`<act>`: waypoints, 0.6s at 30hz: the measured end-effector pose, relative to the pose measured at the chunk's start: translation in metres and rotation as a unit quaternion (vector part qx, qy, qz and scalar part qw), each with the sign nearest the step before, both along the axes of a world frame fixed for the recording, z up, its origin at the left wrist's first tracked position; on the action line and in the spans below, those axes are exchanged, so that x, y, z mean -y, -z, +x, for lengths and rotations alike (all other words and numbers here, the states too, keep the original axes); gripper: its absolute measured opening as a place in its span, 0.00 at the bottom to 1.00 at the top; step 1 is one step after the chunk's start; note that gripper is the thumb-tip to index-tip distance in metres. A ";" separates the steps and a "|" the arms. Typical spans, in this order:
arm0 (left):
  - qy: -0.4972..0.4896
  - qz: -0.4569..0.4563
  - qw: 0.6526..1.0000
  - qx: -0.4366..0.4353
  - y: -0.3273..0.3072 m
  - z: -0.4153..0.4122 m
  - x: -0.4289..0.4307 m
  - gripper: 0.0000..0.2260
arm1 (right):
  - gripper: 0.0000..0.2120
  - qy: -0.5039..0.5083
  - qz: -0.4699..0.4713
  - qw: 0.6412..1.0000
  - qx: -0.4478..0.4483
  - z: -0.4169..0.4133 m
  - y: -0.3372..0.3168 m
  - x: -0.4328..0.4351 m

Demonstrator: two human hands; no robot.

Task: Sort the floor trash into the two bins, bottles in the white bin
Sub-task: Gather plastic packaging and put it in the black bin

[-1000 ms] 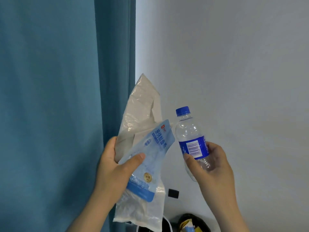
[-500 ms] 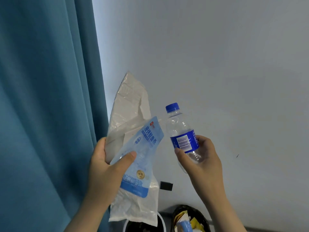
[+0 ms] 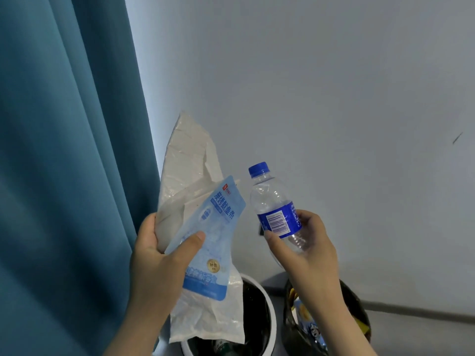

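View has dipped: left hand pinches wrappers above the now-visible white bin, right hand grips the bottle above the dark bin, so a crossover looks needed.

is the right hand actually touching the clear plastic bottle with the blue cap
Touching. The head view shows the right hand holding the clear blue-capped plastic bottle, thumb and fingers curled round its lower half.
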State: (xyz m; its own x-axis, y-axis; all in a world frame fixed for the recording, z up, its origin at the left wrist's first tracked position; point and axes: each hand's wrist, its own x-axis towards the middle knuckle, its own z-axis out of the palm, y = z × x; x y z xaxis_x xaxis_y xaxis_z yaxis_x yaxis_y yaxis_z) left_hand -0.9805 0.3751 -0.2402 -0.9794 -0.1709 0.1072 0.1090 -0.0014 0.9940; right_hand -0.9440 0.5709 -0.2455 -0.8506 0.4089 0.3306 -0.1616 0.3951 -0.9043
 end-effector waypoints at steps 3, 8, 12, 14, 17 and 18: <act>0.006 0.011 1.000 0.000 0.086 0.003 0.004 0.15 | 0.18 0.004 0.001 1.000 -0.001 0.004 0.091 0.003; -0.010 0.051 0.999 -0.005 0.198 0.012 0.005 0.15 | 0.20 0.007 -0.008 1.000 -0.002 0.013 0.202 0.006; -0.017 0.068 0.998 0.001 0.234 0.017 0.006 0.13 | 0.21 0.019 0.000 1.000 -0.001 0.010 0.233 0.003; -0.021 0.062 0.998 0.010 0.245 0.023 0.007 0.14 | 0.20 0.025 0.005 0.999 0.024 0.011 0.245 0.004; -0.031 0.045 0.998 0.020 0.265 0.032 0.008 0.15 | 0.21 0.049 0.038 0.995 0.078 0.010 0.274 0.005; -0.032 0.027 0.999 0.020 0.271 0.034 0.009 0.15 | 0.22 0.059 0.069 0.991 0.101 0.009 0.285 0.005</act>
State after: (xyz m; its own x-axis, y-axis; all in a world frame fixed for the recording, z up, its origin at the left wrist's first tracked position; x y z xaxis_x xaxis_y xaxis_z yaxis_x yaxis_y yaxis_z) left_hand -0.9465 0.3658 -0.5115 -0.9697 -0.2373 0.0580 0.0716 -0.0489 0.9962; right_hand -0.9352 0.5655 -0.5305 -0.8543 0.4721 0.2174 0.0726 0.5225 -0.8495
